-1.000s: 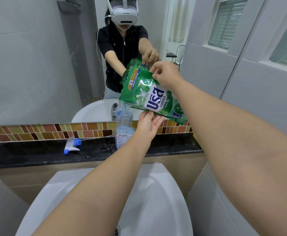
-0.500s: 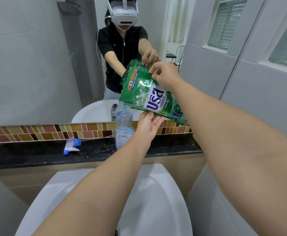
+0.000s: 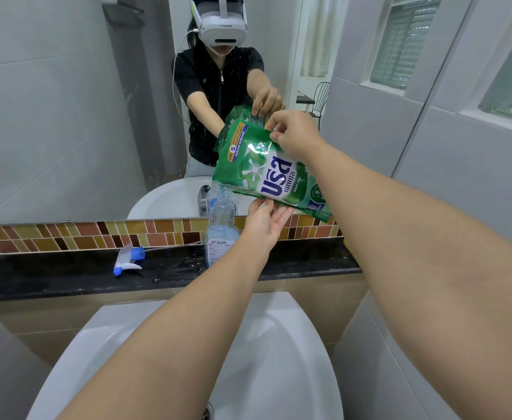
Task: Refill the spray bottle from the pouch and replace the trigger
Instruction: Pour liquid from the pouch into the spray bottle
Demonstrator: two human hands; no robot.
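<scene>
A person at a bathroom sink tips a green refill pouch (image 3: 267,174) over an uncapped clear spray bottle (image 3: 222,228), a thin blue stream running from the pouch's lower left corner into the bottle's neck. The right hand (image 3: 294,133) pinches the raised top edge of the pouch between thumb and curled fingers, while the left hand (image 3: 264,221) supports it from below on straight, upturned fingers that touch its underside without closing round it. The pouch hangs tilted, its low corner directly above the bottle's mouth, its white and blue lettering facing the camera. The bottle stands upright on a wet black stone ledge (image 3: 66,277) behind the white basin (image 3: 297,344), holding pale blue liquid in its lower half, just beside the left wrist. The white and blue trigger sprayer (image 3: 129,259) lies on its side on the same ledge, well apart to the left of the bottle, its dip tube stretched toward it. A strip of brown and yellow mosaic tile (image 3: 97,234) runs along the back of the ledge beneath a mirror (image 3: 66,116), which reflects the person, in a dark shirt and white headset, and both hands on the pouch.
</scene>
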